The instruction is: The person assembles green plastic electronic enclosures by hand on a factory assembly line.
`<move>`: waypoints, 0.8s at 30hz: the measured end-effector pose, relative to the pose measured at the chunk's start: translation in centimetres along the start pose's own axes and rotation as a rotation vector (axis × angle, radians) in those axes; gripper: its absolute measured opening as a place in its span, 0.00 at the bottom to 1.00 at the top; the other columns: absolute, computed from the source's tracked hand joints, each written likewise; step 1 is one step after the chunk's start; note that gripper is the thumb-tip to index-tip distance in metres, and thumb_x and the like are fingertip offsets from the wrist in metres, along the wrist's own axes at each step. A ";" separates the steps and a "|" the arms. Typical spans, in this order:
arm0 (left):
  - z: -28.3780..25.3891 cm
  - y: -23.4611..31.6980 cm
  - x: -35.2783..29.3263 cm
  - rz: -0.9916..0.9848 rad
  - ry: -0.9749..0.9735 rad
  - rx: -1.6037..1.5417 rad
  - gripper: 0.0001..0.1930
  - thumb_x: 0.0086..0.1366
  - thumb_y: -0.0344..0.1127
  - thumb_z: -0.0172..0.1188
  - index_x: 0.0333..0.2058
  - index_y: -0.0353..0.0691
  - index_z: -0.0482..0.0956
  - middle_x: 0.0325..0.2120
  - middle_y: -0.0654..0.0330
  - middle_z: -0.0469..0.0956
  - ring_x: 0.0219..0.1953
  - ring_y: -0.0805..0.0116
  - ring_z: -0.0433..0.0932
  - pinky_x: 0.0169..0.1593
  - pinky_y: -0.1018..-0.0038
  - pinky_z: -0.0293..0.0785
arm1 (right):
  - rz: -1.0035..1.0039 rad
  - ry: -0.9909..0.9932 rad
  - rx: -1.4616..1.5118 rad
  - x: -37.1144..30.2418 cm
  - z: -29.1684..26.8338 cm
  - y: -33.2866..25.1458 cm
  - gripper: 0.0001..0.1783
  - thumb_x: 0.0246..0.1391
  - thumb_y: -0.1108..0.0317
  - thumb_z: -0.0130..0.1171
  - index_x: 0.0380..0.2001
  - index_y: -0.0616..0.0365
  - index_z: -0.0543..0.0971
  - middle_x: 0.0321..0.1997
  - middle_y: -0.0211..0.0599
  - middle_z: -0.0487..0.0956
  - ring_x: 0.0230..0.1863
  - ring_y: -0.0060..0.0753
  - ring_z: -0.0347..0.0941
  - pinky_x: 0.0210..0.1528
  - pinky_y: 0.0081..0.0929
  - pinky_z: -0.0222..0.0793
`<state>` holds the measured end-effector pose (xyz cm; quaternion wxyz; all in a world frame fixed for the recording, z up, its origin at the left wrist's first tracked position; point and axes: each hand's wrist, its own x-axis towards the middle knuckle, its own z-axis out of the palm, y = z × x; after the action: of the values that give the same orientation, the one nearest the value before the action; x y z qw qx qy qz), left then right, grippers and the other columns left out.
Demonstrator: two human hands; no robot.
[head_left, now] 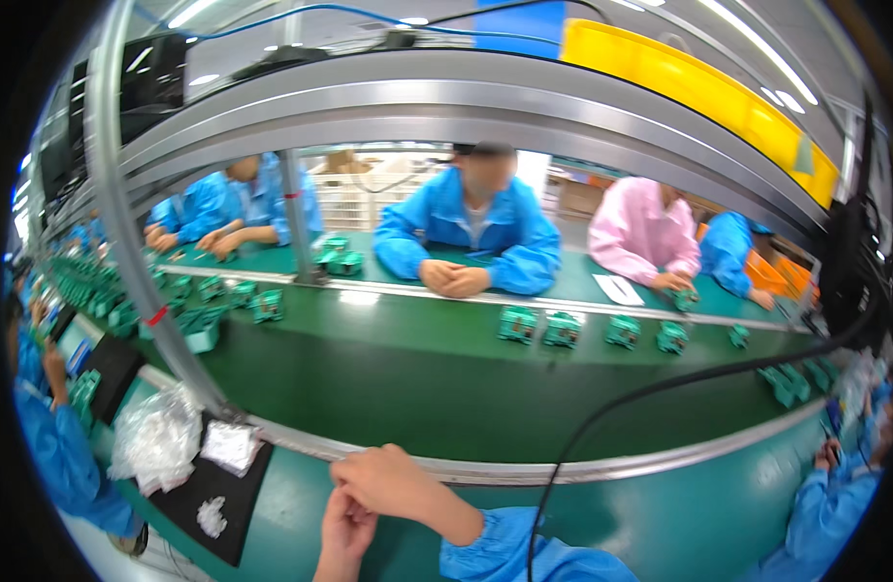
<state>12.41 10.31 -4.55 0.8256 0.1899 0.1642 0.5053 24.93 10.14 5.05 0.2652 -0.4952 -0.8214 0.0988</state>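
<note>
My left hand (347, 522) and my right hand (393, 481) meet over the near green bench, close to the metal rail. The right lies across the top of the left, its fingers curled down and partly hidden. The left hand's fingers are bent up against the right. Whatever they may hold between them is too small or too covered to make out. To their left, a black mat (235, 524) carries a clear plastic bag of white parts (157, 436), a small white packet (231, 446) and a loose heap of small whitish pieces (211, 517).
Beyond the metal rail (563, 471) runs a green conveyor belt (417, 388) with several green housings (517, 324). An upright metal post (160, 291) stands left; a black cable (601, 412) hangs at right. A person in blue (470, 228) sits opposite; others work nearby.
</note>
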 end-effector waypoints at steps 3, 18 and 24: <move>-1.9 -1.1 0.6 0.004 -0.051 -0.069 0.03 0.56 0.34 0.50 0.28 0.44 0.70 0.18 0.71 0.68 0.17 0.83 0.63 0.23 0.85 0.62 | 0.010 0.036 -0.003 -0.4 0.1 0.6 0.07 0.35 0.66 0.53 0.19 0.57 0.69 0.21 0.39 0.73 0.27 0.43 0.71 0.25 0.37 0.65; -3.1 0.4 0.1 -0.068 0.125 -0.138 0.11 0.50 0.24 0.50 0.33 0.25 0.69 0.31 0.51 0.70 0.38 0.61 0.66 0.47 0.67 0.62 | 0.121 -0.004 -0.021 2.1 5.3 2.3 0.08 0.14 0.69 0.59 0.08 0.57 0.74 0.14 0.38 0.72 0.20 0.36 0.71 0.29 0.28 0.59; -3.1 0.7 0.1 -0.081 0.115 -0.136 0.10 0.52 0.24 0.48 0.34 0.26 0.68 0.32 0.51 0.68 0.37 0.61 0.66 0.42 0.71 0.63 | 0.125 0.026 -0.055 2.1 5.6 2.1 0.07 0.14 0.69 0.59 0.08 0.56 0.74 0.13 0.38 0.72 0.21 0.36 0.71 0.27 0.28 0.60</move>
<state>10.51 11.18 -6.99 0.8457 0.0970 0.1843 0.4914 22.80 13.54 0.15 0.2553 -0.5539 -0.7878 0.0862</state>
